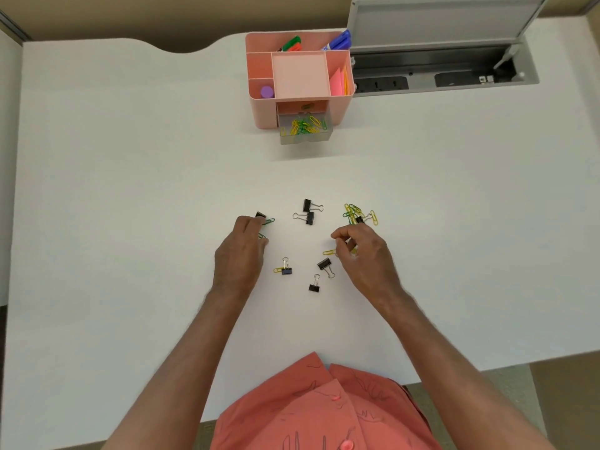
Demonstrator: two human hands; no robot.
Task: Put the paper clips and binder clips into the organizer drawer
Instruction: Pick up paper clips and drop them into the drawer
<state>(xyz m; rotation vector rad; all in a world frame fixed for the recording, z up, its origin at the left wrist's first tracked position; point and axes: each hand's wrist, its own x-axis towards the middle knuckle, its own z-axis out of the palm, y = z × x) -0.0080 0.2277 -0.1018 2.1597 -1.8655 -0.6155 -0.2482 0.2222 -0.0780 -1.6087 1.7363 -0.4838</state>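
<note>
A pink organizer (263, 108) stands at the back of the white desk. Its clear drawer (306, 138) is pulled open and holds several yellow and green paper clips (305, 126). Black binder clips lie loose mid-desk: a pair (308, 212), one with a yellow clip (285, 268), and two more (325, 265) (314, 285). A heap of paper clips (355, 213) lies to the right. My left hand (242, 251) reaches over a binder clip (260, 216) and green paper clips (268, 221), fingers curled on them. My right hand (363, 254) pinches yellow paper clips (330, 252).
The organizer's top compartments hold markers (292, 43), a purple round thing (267, 91) and pink sticky notes (338, 81). An open grey cable hatch (441, 69) with sockets sits to its right. The desk's near edge lies just in front of my torso.
</note>
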